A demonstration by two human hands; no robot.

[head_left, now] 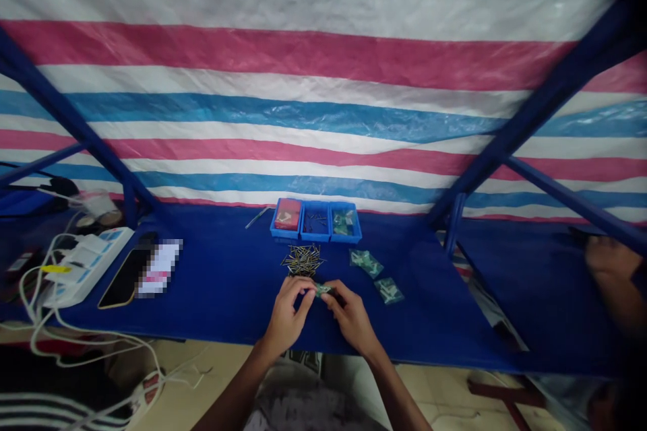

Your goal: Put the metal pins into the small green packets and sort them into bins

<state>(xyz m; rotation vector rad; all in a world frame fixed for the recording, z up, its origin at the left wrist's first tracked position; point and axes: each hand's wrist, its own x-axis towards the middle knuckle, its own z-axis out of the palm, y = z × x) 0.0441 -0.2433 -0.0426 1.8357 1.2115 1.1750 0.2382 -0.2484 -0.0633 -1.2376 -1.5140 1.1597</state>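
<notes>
- Hazard, slipping: the small, flat green-and-clear plastic packet is gripped only at its ends, so a loosened pinch could let it drop onto the dark blue tabletop.
- Hazard, spilling: if the packet is unsealed, which cannot be told at this size, a tilt or hard squeeze could shed its contents.
- Hazard, scattering: the loose heap of thin brass-coloured and dark metal pins or screws lies just beyond the fingers; a forward nudge of the knuckles could spread it.
- Left hand: thumb and fingertips brought together on the packet's left end, knuckles close to the heap.
- Right hand: thumb and fingers closed on the packet's right end.
- Packet, position: between the two sets of fingertips, above the near part of the tabletop, on the near side of the heap and slightly right of it.
- Two similar green plastic packets: one beyond and right of the right hand, the other nearer, beside that hand; neither touched.
- Three bright blue open plastic bins, side by side past the heap: left with red packets, middle with a few slim dark pieces, right with green packets.
</notes>
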